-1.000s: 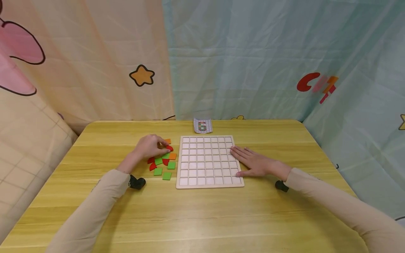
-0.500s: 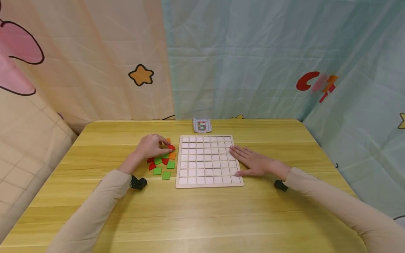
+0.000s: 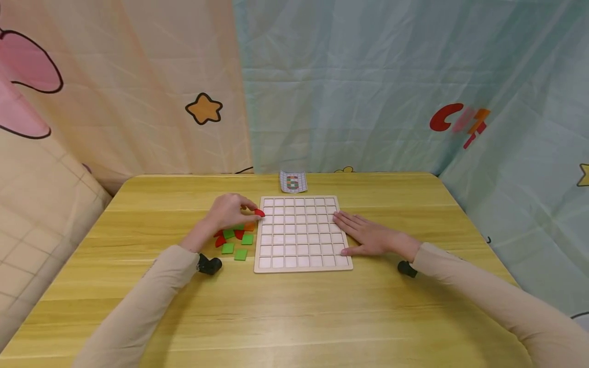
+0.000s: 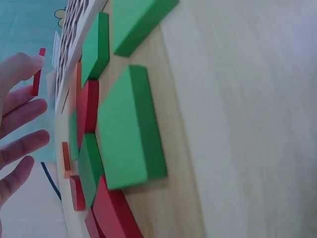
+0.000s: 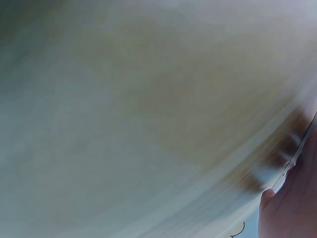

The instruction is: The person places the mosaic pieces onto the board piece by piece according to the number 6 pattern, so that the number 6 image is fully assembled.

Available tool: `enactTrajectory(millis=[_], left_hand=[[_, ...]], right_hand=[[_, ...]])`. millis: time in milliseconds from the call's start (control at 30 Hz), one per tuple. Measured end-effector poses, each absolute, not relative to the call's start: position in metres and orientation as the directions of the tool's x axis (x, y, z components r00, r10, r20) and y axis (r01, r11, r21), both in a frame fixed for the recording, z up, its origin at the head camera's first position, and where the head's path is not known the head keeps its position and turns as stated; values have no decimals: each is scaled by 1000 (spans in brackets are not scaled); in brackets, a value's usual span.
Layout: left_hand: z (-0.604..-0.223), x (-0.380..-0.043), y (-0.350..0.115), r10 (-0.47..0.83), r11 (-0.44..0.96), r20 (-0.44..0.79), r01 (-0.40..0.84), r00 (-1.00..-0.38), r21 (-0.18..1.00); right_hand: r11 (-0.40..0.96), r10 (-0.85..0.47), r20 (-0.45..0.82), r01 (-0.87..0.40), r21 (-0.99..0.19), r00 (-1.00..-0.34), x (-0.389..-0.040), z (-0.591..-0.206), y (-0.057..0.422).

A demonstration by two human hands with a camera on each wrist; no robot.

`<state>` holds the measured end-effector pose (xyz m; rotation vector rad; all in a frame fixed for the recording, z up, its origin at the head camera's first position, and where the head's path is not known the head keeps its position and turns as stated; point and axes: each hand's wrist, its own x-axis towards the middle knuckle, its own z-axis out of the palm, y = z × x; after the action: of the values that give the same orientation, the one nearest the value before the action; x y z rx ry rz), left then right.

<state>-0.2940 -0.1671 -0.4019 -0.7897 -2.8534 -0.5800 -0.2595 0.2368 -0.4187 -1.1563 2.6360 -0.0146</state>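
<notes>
My left hand (image 3: 228, 211) pinches a red quarter-round tile (image 3: 259, 213) between thumb and forefinger, over the left edge of a white gridded board (image 3: 303, 272). In the left wrist view the red tile (image 4: 38, 72) is seen edge-on, with the other fingers spread loosely. Below that hand lie loose tiles: green squares such as one green tile (image 3: 241, 254), red quarter-round pieces and an orange tile (image 3: 249, 226) partly covered by the hand. My right hand (image 3: 368, 236) rests flat with straight fingers on the board's right edge; the right wrist view shows little of it.
A small paper card (image 3: 293, 182) with a coloured grid pattern lies behind the board, near the table's back edge. The wooden table (image 3: 294, 317) is backed by a patterned curtain (image 3: 331, 87). Black wrist-worn devices (image 3: 209, 265) sit under both wrists.
My left hand has lifted the red quarter-round tile from the pile and carried it right to the board's left edge. The right hand stays in place.
</notes>
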Motion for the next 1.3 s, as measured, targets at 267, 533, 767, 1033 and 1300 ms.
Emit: enactTrajectory(millis=[267,533,767,1033,1300], left_hand=[[-401,-299,-151,489,779,212,533,-846,330],[-402,-304,-133,515,760,233,566,-825,319],[-403,-308,-115,539,747,229,586,-810,315],[-403,-316,-96,550,743,197,584,-811,326],[-404,-323,-78,574,723,189,602,-796,338]], right_hand=[[686,-723,-241,-715,-137,-647,-259,-416,237],[686,-722,-252,-714,-138,-645,-259,-417,236],[676,-733,-233,-725,-134,-640,-258,-416,235],[685,-721,-248,-721,-108,-647,-261,-420,236],[682,-721,-247,-726,-88,-647,-264,-422,237]])
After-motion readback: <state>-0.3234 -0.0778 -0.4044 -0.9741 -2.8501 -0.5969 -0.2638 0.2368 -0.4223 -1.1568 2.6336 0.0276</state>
